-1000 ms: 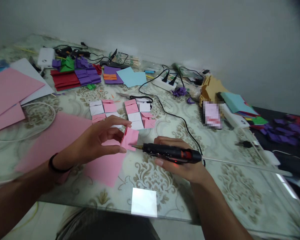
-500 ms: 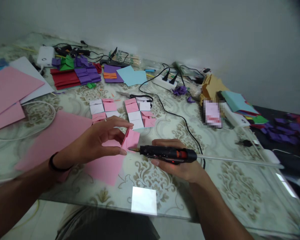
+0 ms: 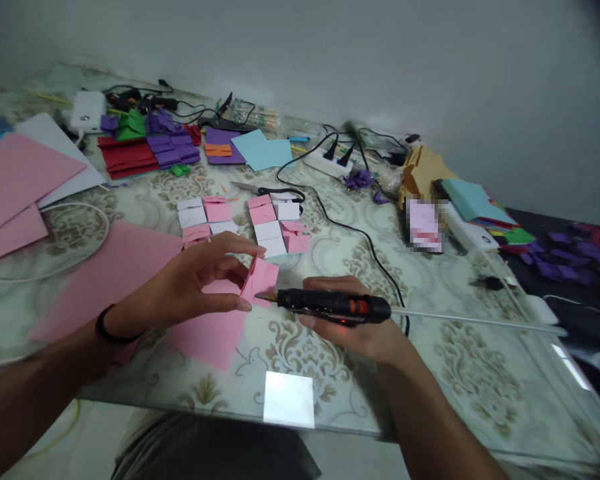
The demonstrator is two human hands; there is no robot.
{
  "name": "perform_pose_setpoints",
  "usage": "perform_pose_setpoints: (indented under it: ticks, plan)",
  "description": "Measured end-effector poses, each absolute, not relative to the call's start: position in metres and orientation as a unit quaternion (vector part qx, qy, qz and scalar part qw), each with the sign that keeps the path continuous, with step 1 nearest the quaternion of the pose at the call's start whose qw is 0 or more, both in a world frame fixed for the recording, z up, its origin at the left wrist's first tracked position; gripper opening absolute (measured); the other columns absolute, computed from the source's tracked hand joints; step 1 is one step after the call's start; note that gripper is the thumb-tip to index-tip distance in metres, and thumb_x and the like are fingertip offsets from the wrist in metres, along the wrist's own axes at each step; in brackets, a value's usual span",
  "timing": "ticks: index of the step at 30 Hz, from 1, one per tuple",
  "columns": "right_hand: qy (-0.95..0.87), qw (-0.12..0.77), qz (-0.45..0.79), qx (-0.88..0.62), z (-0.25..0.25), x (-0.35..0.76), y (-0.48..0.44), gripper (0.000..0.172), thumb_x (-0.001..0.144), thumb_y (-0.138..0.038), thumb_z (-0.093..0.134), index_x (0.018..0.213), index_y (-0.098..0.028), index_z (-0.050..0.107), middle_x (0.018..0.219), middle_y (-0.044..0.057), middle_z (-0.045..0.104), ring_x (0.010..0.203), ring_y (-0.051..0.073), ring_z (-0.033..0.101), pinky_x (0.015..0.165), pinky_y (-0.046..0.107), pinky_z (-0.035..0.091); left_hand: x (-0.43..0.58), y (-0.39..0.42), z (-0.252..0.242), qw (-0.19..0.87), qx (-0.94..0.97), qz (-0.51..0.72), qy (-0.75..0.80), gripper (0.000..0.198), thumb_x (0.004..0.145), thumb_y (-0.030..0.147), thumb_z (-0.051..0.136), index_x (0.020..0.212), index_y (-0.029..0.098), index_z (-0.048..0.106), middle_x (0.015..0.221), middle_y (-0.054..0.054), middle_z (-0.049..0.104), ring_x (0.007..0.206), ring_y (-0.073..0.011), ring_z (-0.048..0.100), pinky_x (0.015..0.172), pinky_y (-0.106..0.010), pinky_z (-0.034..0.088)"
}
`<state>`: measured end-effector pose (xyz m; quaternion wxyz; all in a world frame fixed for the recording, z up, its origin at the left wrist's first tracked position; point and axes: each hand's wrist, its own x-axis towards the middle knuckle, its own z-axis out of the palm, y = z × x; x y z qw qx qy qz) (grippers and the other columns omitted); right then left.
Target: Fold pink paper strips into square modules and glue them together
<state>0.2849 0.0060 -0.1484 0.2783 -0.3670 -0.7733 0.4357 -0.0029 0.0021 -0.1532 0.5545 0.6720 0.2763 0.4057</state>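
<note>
My left hand (image 3: 207, 277) pinches a folded pink paper piece (image 3: 265, 275) between thumb and fingers, one flap standing up. In my right hand (image 3: 360, 327) lies a black glue gun (image 3: 330, 305), a long glue stick (image 3: 480, 321) running out of its back. The gun's metal tip points left and is at the lower part of the folded paper; whether it touches cannot be made out. Flat pink paper (image 3: 210, 340) lies under my left hand. Just beyond are two checkered blocks of pink and white folded paper, a left one (image 3: 217, 213) and a right one (image 3: 267, 235).
Behind the blocks are scissors (image 3: 280, 193). A black cable (image 3: 350, 229) curves from a white power strip (image 3: 330, 163) down towards my right hand. Folded red paper (image 3: 127, 159) and purple pieces are at the back left, pink sheets (image 3: 25, 173) at the left. A phone (image 3: 424, 225) lies right.
The glue gun's tip has shifted slightly left along the folded pink paper. My left hand keeps its pinch, and the view has moved a little.
</note>
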Motion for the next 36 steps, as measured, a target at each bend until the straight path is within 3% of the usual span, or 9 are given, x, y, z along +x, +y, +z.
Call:
perform_pose_setpoints:
  ticks: [5,17,30,36]
  plan:
    - [-0.77,0.3,0.43,-0.365,-0.157,0.289,0.006,0.012,0.084,-0.032,0.081,0.077,-0.025,0.074,0.069,0.002,0.067,0.06,0.02,0.059,0.055,0.032,0.047,-0.003,0.001,-0.155,0.561,0.672,0.403,0.268,0.061,0.085,0.009,0.082,0.138,0.034,0.065,0.13,-0.008,0.056,0.124,-0.0272,0.063,0.105,-0.044,0.059]
    - [-0.754,0.282,0.471,-0.361,-0.145,0.282,0.01,0.032,0.088,-0.028,0.074,0.065,-0.022,0.053,0.058,-0.004,0.041,0.052,0.012,0.037,0.047,0.027,0.029,-0.002,0.001,-0.156,0.564,0.671,0.406,0.258,0.063,0.086,0.008,0.081,0.139,0.036,0.064,0.131,-0.007,0.055,0.121,-0.0252,0.065,0.106,-0.045,0.059]
    - [-0.759,0.268,0.457,-0.378,-0.145,0.285,0.01,0.032,0.092,-0.033,0.07,0.068,-0.02,0.052,0.062,-0.003,0.042,0.055,0.012,0.038,0.049,0.028,0.029,-0.003,0.0,-0.155,0.563,0.677,0.4,0.253,0.061,0.087,0.008,0.079,0.14,0.033,0.063,0.132,-0.009,0.056,0.132,-0.0284,0.059,0.111,-0.045,0.055]
    - [-0.756,0.279,0.455,-0.38,-0.145,0.285,0.011,0.032,0.091,-0.033,0.07,0.068,-0.02,0.052,0.061,-0.003,0.043,0.055,0.011,0.037,0.049,0.027,0.028,-0.002,0.0,-0.155,0.559,0.681,0.4,0.255,0.061,0.087,0.009,0.08,0.14,0.034,0.063,0.133,-0.009,0.057,0.127,-0.0264,0.061,0.108,-0.042,0.057]
